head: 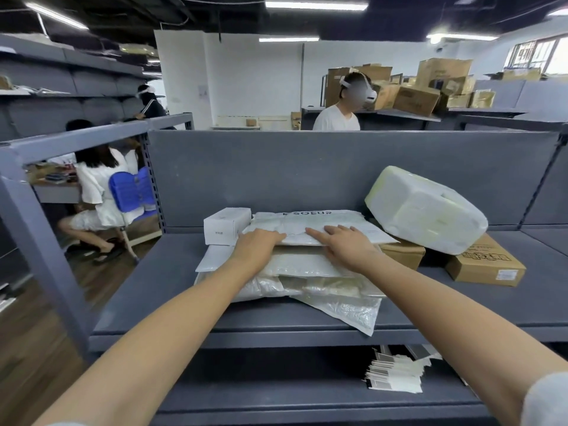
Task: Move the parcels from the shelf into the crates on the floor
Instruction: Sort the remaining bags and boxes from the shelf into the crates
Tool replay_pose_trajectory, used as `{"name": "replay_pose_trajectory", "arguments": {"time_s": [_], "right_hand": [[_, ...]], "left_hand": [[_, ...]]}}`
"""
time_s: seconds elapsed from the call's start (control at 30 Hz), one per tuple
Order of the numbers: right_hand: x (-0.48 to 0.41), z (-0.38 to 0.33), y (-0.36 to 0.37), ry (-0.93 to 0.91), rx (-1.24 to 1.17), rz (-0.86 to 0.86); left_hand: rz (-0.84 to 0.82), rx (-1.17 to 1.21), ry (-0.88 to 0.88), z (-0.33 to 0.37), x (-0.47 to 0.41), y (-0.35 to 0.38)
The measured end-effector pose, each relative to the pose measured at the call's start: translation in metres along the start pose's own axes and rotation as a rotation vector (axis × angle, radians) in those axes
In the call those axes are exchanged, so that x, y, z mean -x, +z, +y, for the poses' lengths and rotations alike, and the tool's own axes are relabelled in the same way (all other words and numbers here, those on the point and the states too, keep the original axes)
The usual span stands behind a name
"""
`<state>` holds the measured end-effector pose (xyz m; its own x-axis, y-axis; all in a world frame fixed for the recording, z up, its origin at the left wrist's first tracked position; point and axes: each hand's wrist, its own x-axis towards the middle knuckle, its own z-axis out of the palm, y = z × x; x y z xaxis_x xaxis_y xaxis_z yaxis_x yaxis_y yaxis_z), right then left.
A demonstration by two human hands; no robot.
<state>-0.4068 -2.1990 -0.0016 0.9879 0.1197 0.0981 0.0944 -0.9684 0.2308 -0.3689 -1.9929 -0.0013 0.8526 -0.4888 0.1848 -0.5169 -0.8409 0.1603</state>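
A stack of flat white mailer bags lies on the grey shelf (159, 290). The top one (316, 224) bears the print "SOEUR". My left hand (261, 241) rests flat on its near left edge, and my right hand (344, 241) lies on its near right edge, fingers spread. Lower mailers (307, 272) and a bubble-wrap bag (347, 312) stick out beneath. A small white box (226, 224) sits on the stack's left. A bulky parcel in white wrap (427, 209) leans on two brown cartons (485, 265) at the right. No crates are in view.
The shelf's grey back panel (307, 173) rises behind the parcels. A bundle of white tags (393, 373) lies on the lower shelf. A person sits on a blue chair (132, 192) to the left; another stands behind the shelf (338, 118).
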Motion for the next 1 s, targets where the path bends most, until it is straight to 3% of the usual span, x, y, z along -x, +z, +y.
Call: {"name": "replay_pose_trajectory", "arguments": {"time_s": [0.3, 0.47, 0.6, 0.7, 0.8, 0.9, 1.0], "right_hand": [[0.011, 0.015, -0.049, 0.066, -0.084, 0.335], [0.028, 0.024, -0.081, 0.11, -0.168, 0.507], [0.046, 0.035, -0.119, 0.211, -0.277, 0.649], [0.059, 0.048, -0.143, 0.3, -0.433, 0.686], [0.074, 0.065, -0.154, 0.329, -0.654, 0.662], [0.097, 0.073, -0.154, 0.322, -0.921, 0.679], [0.122, 0.072, -0.153, 0.308, -1.125, 0.658]], "left_hand": [[0.278, 0.066, 0.092, 0.026, -0.014, -0.061], [0.688, -0.024, 0.276, 0.035, -0.016, -0.09], [0.855, -0.102, 0.19, 0.038, -0.005, -0.106], [0.76, 0.033, 0.017, 0.041, 0.01, -0.103], [0.599, 0.344, -0.082, 0.045, 0.023, -0.089], [0.436, 0.736, -0.056, 0.049, 0.038, -0.074], [0.368, 0.946, 0.041, 0.059, 0.05, -0.068]]}}
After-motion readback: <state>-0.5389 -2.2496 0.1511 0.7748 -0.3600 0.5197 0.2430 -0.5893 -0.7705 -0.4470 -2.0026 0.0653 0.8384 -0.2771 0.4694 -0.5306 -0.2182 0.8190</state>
